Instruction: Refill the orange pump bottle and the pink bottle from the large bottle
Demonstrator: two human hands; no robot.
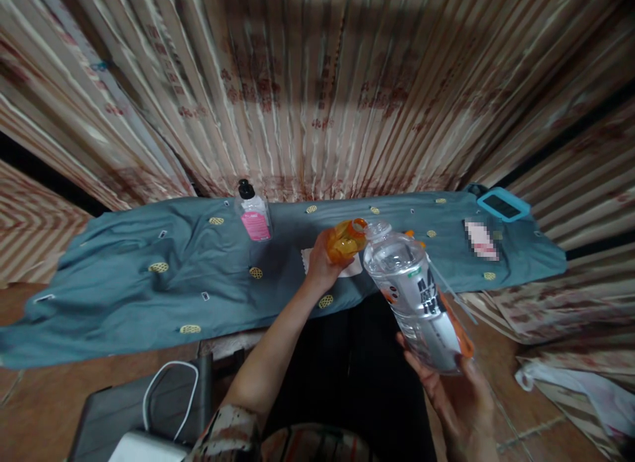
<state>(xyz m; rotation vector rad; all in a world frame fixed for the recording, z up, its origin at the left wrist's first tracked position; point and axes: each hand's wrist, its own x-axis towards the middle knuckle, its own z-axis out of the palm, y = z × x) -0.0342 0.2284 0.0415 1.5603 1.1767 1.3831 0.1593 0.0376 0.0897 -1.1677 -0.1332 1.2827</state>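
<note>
Fingers of the right hand (459, 399) cradle the clear bottle (417, 296) from below, neck tilted up-left toward the orange bottle (344, 240) gripped in the left hand (322, 260) (mouths nearly touching).

Head-worn view, forward and down over a cloth-covered bench (149, 283), close above the lap, edges apparently fisheye-warped.
</note>
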